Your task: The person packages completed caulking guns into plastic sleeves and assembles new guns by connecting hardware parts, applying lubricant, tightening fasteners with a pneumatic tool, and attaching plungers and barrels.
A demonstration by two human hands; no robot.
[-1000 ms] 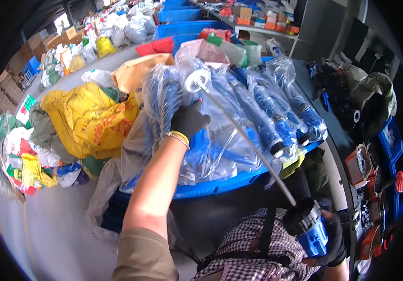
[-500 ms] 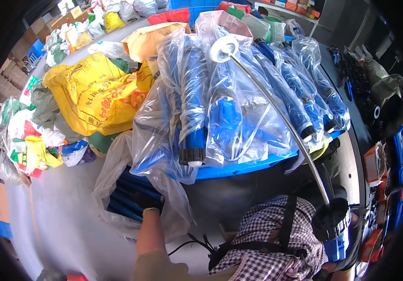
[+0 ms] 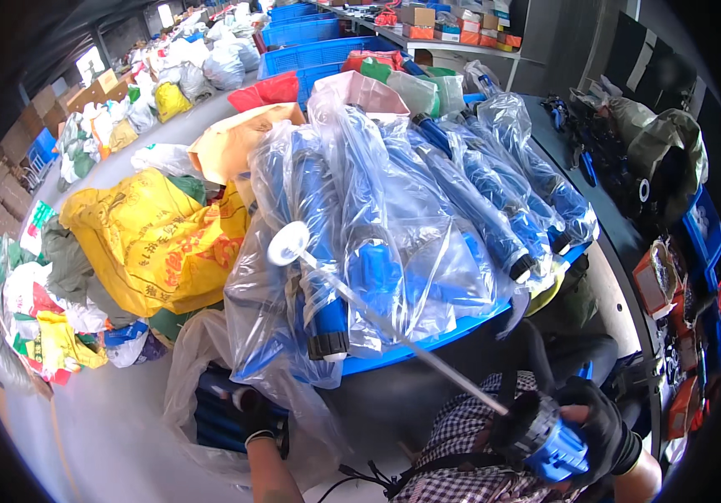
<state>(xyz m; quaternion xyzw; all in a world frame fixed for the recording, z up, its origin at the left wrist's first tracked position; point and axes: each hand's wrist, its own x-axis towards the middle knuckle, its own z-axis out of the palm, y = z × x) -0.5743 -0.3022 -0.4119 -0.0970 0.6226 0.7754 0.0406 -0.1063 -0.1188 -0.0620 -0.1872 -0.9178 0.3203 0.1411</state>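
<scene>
My right hand [image 3: 602, 429], in a black glove, grips the blue ribbed handle [image 3: 557, 453] of a plunger. From its black round collar [image 3: 521, 423] a long metal rod [image 3: 415, 350] slants up and left to a white disc [image 3: 288, 244], which is in front of the bagged blue tubes. My left hand [image 3: 258, 417], also gloved in black, reaches into an open clear plastic bag [image 3: 188, 369] at the lower left. Its fingers close around the end of a dark blue tube [image 3: 245, 396]; other blue tubes [image 3: 213, 415] lie beside it in the bag.
Several blue cylinders in clear plastic [image 3: 369, 210] are heaped on a blue crate [image 3: 427, 344] ahead. A yellow sack [image 3: 155, 243] lies to their left, near piled bags [image 3: 67, 335]. Blue crates [image 3: 327, 59] stand at the back. Dark parts and boxes [image 3: 658, 277] line the right side.
The plunger has swung left and down, its white disc dropping toward the near bagged tubes. My right hand has come into clearer view around the handle. A tube end now shows at my left hand.
</scene>
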